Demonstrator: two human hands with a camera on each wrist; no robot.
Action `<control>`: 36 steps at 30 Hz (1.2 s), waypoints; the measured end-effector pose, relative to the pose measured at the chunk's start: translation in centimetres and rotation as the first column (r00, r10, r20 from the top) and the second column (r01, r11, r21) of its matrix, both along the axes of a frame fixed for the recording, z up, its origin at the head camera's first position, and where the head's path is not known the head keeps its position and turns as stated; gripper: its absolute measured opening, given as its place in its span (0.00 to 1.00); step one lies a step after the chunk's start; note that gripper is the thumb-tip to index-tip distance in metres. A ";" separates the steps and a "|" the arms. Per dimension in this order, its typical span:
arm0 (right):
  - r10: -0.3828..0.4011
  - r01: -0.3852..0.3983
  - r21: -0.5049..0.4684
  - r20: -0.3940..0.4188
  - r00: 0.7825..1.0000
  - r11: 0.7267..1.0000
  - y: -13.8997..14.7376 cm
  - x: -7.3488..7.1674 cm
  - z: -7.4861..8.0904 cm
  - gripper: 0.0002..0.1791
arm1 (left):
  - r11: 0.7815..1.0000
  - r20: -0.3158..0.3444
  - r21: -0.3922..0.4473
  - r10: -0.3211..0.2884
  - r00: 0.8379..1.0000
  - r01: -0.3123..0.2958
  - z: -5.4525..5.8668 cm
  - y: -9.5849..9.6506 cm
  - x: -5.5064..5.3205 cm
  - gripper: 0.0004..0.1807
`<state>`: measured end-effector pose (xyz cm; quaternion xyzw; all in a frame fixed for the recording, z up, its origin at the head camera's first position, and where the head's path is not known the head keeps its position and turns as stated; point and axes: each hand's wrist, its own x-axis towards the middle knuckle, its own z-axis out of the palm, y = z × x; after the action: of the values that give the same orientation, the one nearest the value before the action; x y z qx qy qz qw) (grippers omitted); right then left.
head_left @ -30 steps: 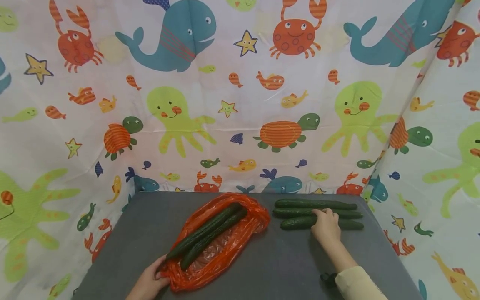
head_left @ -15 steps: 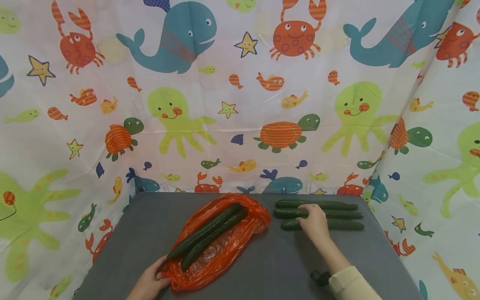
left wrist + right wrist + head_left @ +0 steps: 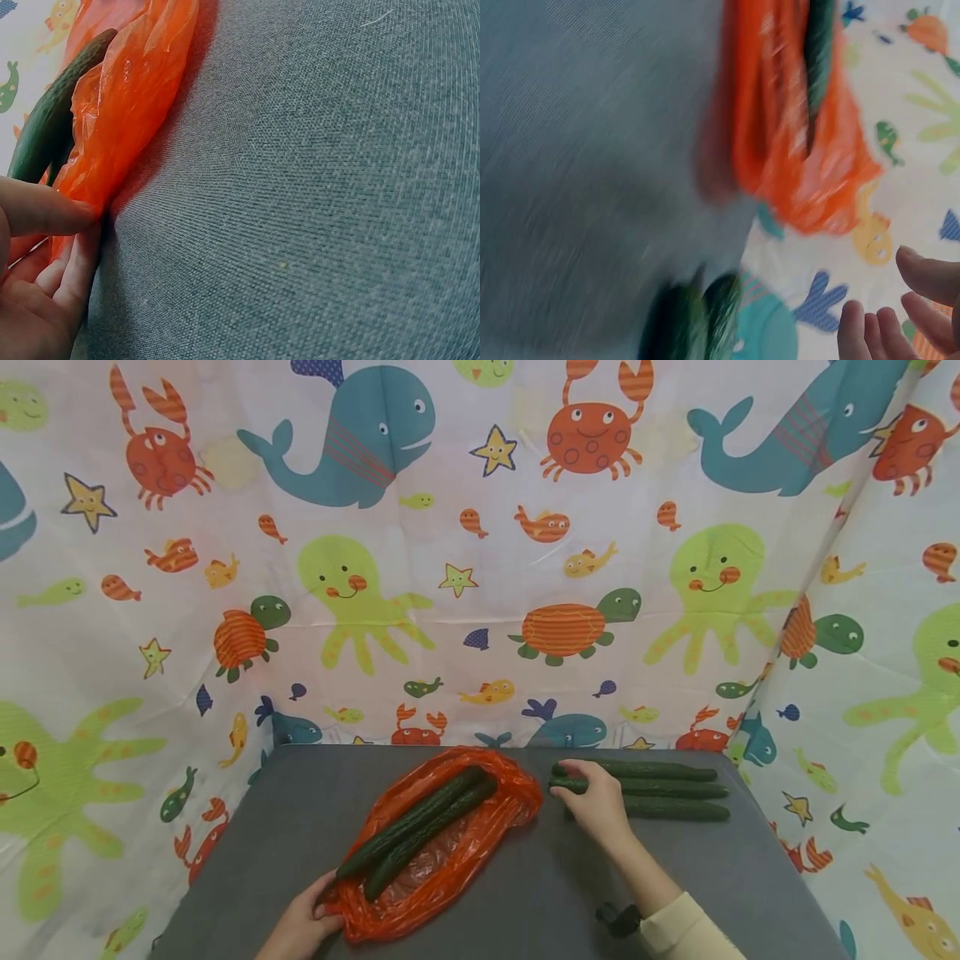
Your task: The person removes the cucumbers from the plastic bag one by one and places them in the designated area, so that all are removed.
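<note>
My left hand (image 3: 300,922) pinches the near edge of an orange-red plastic bag (image 3: 468,868); in the left wrist view its thumb presses the film against the fingers. Two long dark green cucumbers (image 3: 423,822) lie side by side on the opened bag, slanting away from me. To the right, three more cucumbers (image 3: 675,788) lie in parallel on the table. Over their left ends is my right hand (image 3: 600,802), thumb and fingers spread apart, hiding part of the nearer two. The right wrist view shows nothing between the fingers of that hand (image 3: 922,307).
The grey cloth-covered table (image 3: 525,910) runs back to a white curtain (image 3: 480,635) printed with sea animals, which also closes off both sides. A black object (image 3: 619,919) shows beside the right forearm, near the cream sleeve (image 3: 686,931).
My right hand has moved left along the three cucumbers, from near their middle to their left ends, and they stay in place. My left hand keeps its hold on the bag.
</note>
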<state>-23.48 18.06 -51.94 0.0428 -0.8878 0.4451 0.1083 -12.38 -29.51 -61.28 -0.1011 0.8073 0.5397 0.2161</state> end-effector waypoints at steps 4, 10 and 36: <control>0.054 -0.043 -0.135 0.078 0.996 0.990 -1.4 0.2 0.4 0.23 | 1.000 -0.002 0.000 -0.003 1.000 0.003 0.2 0.1 0.1 0.45; 0.139 -0.121 -0.212 0.072 0.988 0.970 -3.8 0.7 0.9 0.22 | 1.000 0.007 0.009 0.003 1.000 -0.003 0.4 0.1 0.0 0.45; 0.423 -0.418 -0.119 0.026 0.906 0.901 -12.1 0.5 0.4 0.18 | 0.999 0.005 -0.037 0.005 1.000 -0.005 0.0 -0.1 0.1 0.46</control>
<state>-22.94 5.95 -51.50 0.2158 -0.8340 0.5077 -0.0109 -12.33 -29.58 -61.31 -0.1086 0.8165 0.5248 0.2146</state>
